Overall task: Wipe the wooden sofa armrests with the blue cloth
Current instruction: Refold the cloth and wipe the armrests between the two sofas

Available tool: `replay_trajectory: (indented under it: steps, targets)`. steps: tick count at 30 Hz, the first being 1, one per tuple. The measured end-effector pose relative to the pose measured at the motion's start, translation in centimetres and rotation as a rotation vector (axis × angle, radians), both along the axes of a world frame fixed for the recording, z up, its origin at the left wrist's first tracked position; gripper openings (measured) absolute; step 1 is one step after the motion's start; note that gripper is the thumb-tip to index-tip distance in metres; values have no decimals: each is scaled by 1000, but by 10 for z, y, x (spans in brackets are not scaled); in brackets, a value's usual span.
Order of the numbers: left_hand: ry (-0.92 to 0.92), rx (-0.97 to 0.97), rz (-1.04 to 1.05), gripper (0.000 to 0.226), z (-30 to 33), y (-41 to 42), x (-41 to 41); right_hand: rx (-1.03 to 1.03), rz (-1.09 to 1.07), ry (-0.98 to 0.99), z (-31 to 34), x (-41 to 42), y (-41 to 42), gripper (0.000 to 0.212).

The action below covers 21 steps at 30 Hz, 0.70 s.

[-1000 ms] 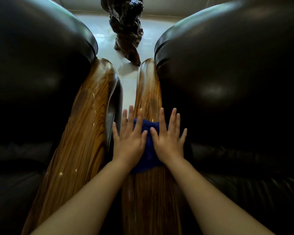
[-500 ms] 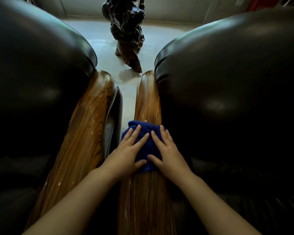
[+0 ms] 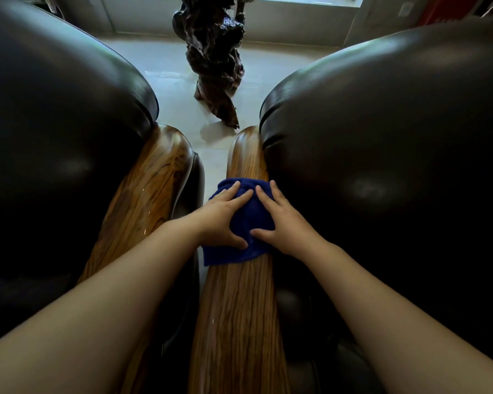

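Observation:
A dark blue cloth [image 3: 248, 214] lies draped across the right wooden armrest [image 3: 236, 308], about a third of the way back from its rounded far end. My left hand [image 3: 221, 216] presses on the cloth's left side, fingers curled over it. My right hand [image 3: 279, 220] presses on its right side, thumb tucked into the fabric. Both hands grip the cloth against the wood. A second glossy wooden armrest [image 3: 143, 206] runs parallel on the left with no hand on it.
Black leather cushions bulge on the left [image 3: 54, 132] and on the right [image 3: 387, 155] of the armrests. A narrow gap with pale floor tiles [image 3: 214, 169] separates the two armrests. A dark carved wooden sculpture [image 3: 214, 61] stands on the floor beyond.
Both hands went from flat with spread fingers to curled and gripping the cloth. The cloth has bunched up under them and slid along the right armrest as the view tilted up.

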<state>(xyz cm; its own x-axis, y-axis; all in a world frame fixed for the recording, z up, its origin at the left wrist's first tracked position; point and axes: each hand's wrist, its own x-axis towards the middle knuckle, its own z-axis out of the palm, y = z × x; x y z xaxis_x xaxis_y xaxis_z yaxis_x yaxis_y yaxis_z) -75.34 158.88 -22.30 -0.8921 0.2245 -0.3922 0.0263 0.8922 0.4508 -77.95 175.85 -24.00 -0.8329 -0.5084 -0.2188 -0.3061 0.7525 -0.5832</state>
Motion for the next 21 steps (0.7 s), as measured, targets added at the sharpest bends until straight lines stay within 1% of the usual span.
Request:
replay_trajectory:
  steps: [6,9,11,13,15,17,18,21]
  targets:
    - [14,53,29,97,6,-5,4,1,7,4,5,-2,4,88]
    - [99,140,149,81,7,-1,12,-40,-24,22,7,4,5,80]
    - [216,207,240,69,5,3,23,-78,-69,93,8,14,3,71]
    - [328,252,285,57,3,7,37,-66,-104,218,8,28,1,59]
    - [371,285,290,46,4,7,49,-33,-98,327,11,41,1,44]
    - [318,278,263,37,13,4,57,-6,-50,338,22,49,5,30]
    - [255,275,248,34,19,3,58,-13,-35,278,28,50,7,27]
    - [36,333,244,31,47,1,63,-67,-26,2,59,50,16,21]
